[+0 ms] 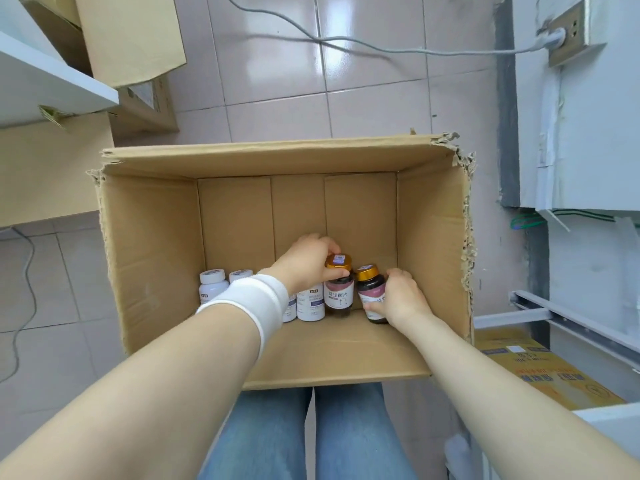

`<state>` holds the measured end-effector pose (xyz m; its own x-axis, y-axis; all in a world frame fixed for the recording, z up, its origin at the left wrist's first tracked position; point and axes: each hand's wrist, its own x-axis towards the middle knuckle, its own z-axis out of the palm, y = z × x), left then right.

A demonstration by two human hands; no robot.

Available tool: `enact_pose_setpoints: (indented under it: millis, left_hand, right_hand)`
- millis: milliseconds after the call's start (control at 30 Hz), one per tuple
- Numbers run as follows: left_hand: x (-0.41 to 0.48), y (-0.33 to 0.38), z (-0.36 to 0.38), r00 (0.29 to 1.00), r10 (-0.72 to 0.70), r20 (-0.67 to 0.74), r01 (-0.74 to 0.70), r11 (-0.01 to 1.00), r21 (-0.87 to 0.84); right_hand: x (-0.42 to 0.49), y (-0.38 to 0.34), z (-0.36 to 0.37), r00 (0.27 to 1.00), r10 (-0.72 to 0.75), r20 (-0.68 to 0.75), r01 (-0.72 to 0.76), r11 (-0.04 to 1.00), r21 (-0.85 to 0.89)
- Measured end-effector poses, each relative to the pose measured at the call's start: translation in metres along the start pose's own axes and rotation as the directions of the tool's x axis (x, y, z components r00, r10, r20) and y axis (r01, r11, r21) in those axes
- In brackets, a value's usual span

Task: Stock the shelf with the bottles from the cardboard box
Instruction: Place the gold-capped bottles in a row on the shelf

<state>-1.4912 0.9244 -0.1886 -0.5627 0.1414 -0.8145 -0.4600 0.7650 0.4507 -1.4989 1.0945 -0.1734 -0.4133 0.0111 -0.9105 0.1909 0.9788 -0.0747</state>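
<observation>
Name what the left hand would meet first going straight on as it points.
The left hand grips a gold-capped bottle; past that, probably the far wall of the cardboard box, though depth is unclear.

Upright bottles (338, 292) inside cardboard box (149, 237)

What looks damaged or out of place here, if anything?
The cardboard box has ragged, torn top edges, worst along its right rim and far right corner, as if the flaps were ripped off. The bottles inside look intact, nothing spilled; the left hand and right hand each grip a gold-capped bottle.
</observation>
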Motion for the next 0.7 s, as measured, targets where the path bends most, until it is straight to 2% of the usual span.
enact_pose_setpoints:
  millis: [100, 267, 367, 500, 700]
  left_hand:
    - [-0.025, -0.003, -0.019, 0.996, 0.04, -0.082, -0.05, 0.992, -0.116]
    - [-0.087, -0.001, -0.058, 0.976, 0.025, -0.215, -0.094, 0.944, -0.317]
    - [-0.133, 0.011, -0.08, 0.945, 0.035, -0.324, -0.18, 0.884, -0.43]
    - [-0.19, 0.031, -0.105, 0.905, 0.104, -0.413, -0.305, 0.834, -0.46]
    - [-0.264, 0.055, -0.12, 0.9, 0.227, -0.372, -0.414, 0.711, -0.568]
  right_hand:
    - [-0.02, 0.001, -0.005, 0.997, -0.071, -0.009, 0.072, 0.996, 0.059]
    - [-0.08, -0.002, -0.032, 0.993, -0.111, -0.03, 0.114, 0.947, 0.3]
    - [-0.128, -0.003, -0.047, 0.991, -0.113, -0.077, 0.135, 0.89, 0.435]
    - [-0.193, -0.009, -0.054, 0.98, -0.074, -0.183, 0.175, 0.756, 0.631]
    - [-0.284, -0.015, -0.012, 0.953, 0.023, -0.301, 0.25, 0.5, 0.829]
